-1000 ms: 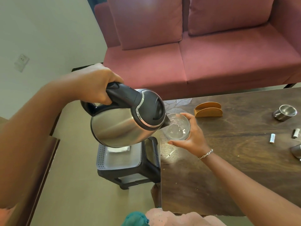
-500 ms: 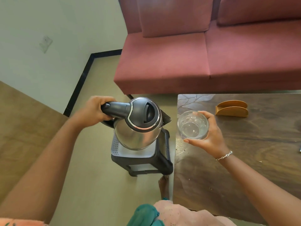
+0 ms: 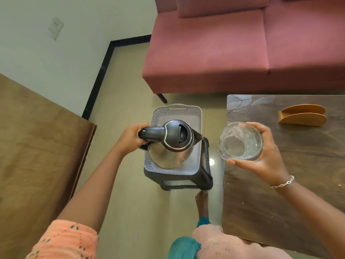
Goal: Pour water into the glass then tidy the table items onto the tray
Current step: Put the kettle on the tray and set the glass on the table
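My left hand [image 3: 131,138] grips the black handle of a steel kettle [image 3: 169,152], which stands upright on or just over a grey perforated tray [image 3: 177,111]. That tray lies on a black stool [image 3: 204,176] left of the table. My right hand [image 3: 265,152] holds a clear glass [image 3: 240,142] with a little water in it, above the left edge of the dark wooden table [image 3: 298,184]. The kettle's spout points toward the glass but is apart from it.
A wooden napkin holder [image 3: 302,117] stands on the table behind the glass. A pink sofa [image 3: 233,49] runs along the far side. A brown wooden surface [image 3: 37,146] lies at the left. My foot [image 3: 201,200] is on the floor by the stool.
The kettle has swung back from its pouring tilt to upright and come down over the tray. The glass has drawn away from the spout to the right. The camera now looks further left and down.
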Tool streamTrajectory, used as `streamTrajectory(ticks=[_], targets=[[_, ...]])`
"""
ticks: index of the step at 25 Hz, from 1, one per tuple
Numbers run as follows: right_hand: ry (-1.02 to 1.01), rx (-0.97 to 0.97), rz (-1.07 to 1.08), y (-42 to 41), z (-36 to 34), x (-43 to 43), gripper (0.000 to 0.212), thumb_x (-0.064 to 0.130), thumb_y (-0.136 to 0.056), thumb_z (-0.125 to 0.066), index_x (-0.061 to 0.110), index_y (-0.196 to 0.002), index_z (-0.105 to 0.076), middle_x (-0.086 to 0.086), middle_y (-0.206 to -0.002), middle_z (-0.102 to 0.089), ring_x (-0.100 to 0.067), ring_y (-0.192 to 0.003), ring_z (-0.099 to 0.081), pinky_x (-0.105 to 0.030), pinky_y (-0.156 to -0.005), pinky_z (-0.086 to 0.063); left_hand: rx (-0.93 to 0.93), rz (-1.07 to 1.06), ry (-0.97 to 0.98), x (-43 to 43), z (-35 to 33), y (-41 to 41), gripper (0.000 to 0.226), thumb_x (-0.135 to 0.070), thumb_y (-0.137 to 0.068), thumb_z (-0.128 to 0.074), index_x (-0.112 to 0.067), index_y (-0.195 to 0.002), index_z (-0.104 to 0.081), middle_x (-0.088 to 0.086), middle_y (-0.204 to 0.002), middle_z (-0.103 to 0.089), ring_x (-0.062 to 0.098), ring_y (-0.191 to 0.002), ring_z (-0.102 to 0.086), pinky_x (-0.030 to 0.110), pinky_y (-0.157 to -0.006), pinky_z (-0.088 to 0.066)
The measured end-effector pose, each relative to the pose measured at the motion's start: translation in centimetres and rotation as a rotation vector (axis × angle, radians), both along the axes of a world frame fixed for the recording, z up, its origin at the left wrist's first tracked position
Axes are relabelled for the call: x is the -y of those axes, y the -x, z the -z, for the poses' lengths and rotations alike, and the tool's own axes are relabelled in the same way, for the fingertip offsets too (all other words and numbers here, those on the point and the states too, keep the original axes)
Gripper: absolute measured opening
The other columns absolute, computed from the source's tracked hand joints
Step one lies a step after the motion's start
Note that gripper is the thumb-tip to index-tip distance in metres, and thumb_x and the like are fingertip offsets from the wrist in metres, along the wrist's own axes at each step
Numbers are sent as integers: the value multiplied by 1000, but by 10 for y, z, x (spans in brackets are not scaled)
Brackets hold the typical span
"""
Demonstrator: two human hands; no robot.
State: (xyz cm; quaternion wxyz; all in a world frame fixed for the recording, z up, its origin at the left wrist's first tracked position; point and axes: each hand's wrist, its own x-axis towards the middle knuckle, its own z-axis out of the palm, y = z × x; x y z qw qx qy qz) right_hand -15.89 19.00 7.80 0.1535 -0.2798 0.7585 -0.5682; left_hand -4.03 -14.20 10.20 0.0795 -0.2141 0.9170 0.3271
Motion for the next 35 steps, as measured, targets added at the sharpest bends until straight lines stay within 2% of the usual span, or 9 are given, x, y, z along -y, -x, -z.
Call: streamTrajectory(ticks=[3,8,13,17,20,24,28,32,35], targets=[[-1,-2,-5,-1,2,17,89,70,-47,-71,37,-120,-32,41,-116,-42,13,-108,-47,-2,-89,-38,53,24,39,16,27,7,35,16,-67,-60,-10,-90,-65,6,-80,-62,19,-74,-56,23,-64,-44],[5,11,4,-2,6,40,90,66,-48,-73,35,-121,-32,39,-117,-42,11,-109,-47,-3,-90,-38,74,96,51,30,70,10,28,9,-67,-66,-3,-93,-66,17,-88,-67,32,-82,-62,39,-71,-54],[3,13,3,-3,7,62,89,66,-50,-73,31,-122,-33,39,-118,-42,12,-110,-47,-3,-91,-38,82,145,53,40,100,2,23,2,-67,-72,-1,-89,-66,16,-85,-67,24,-78,-58,27,-69,-42],[24,15,15,-3,7,76,91,64,-52,-73,23,-123,-33,37,-120,-42,11,-111,-46,-3,-92,-37,87,174,80,50,114,-7,17,-3,-66,-68,-1,-82,-65,15,-78,-66,27,-75,-58,28,-65,-39],[43,18,15,-3,6,83,90,63,-52,-73,23,-122,-33,36,-120,-43,10,-112,-47,-4,-91,-38,108,172,116,61,117,-14,19,2,-66,-68,-4,-83,-64,12,-79,-66,28,-74,-58,28,-63,-39],[55,7,17,-4,7,88,91,60,-51,-76,23,-123,-34,35,-120,-43,7,-112,-48,-6,-92,-39,125,117,165,70,121,-25,19,1,-68,-67,-7,-84,-62,10,-84,-65,29,-78,-57,27,-63,-34],[32,-19,8,-5,9,90,89,43,-48,-77,20,-123,-34,38,-119,-41,10,-111,-47,-4,-91,-39,120,54,89,67,122,-21,18,3,-71,-66,-2,-87,-62,15,-88,-63,29,-81,-56,27,-66,-35],[48,3,21,-8,4,91,92,53,-48,-78,23,-122,-34,39,-119,-42,11,-111,-47,-4,-91,-38,96,-114,-68,53,128,-32,24,9,-70,-68,-2,-90,-61,7,-86,-57,21,-80,-50,20,-61,-36],[51,7,36,-8,0,91,89,63,-51,-74,27,-122,-33,38,-119,-42,10,-111,-48,-4,-90,-39,80,-205,-93,47,135,-44,24,8,-71,-67,-7,-87,-58,5,-86,-56,20,-79,-50,13,-61,-36]])
